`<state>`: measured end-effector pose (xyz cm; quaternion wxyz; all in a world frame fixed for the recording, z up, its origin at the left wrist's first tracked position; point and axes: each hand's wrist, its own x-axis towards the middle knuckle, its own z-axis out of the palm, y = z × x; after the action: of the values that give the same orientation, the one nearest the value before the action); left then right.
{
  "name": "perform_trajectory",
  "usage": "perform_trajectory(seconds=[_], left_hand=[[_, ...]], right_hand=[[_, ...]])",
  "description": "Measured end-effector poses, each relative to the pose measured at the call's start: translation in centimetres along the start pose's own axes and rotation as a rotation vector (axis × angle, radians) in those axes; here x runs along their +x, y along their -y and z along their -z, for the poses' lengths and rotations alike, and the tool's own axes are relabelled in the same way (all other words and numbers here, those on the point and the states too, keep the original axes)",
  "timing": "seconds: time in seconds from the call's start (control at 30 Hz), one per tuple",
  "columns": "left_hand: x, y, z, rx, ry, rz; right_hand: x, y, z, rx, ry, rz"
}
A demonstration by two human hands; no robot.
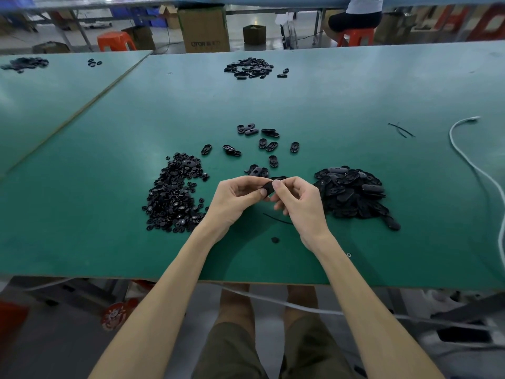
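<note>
Over the green table, my left hand and my right hand meet on one small black plastic piece. Both thumbs and forefingers pinch it, and most of it is hidden by the fingers. A heap of small round black parts lies to the left of my hands. To the right lies a heap of larger oval black shells. Several loose oval pieces are scattered just beyond my hands.
Another heap of black pieces sits far across the table. A white cable runs down the right side. A thin black strip and a single round part lie near my wrists. Cardboard boxes and orange stools stand behind the table.
</note>
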<state>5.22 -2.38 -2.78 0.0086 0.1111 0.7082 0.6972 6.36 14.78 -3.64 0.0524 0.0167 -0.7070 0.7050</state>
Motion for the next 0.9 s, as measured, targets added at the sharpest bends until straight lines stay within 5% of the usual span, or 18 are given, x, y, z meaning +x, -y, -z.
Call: perform_trajectory(seconds=[0.9], left_hand=[[-0.06, -0.23, 0.05, 0.017, 0.015, 0.001]], right_hand=[[0.14, -0.31, 0.14, -0.018, 0.014, 0.016]])
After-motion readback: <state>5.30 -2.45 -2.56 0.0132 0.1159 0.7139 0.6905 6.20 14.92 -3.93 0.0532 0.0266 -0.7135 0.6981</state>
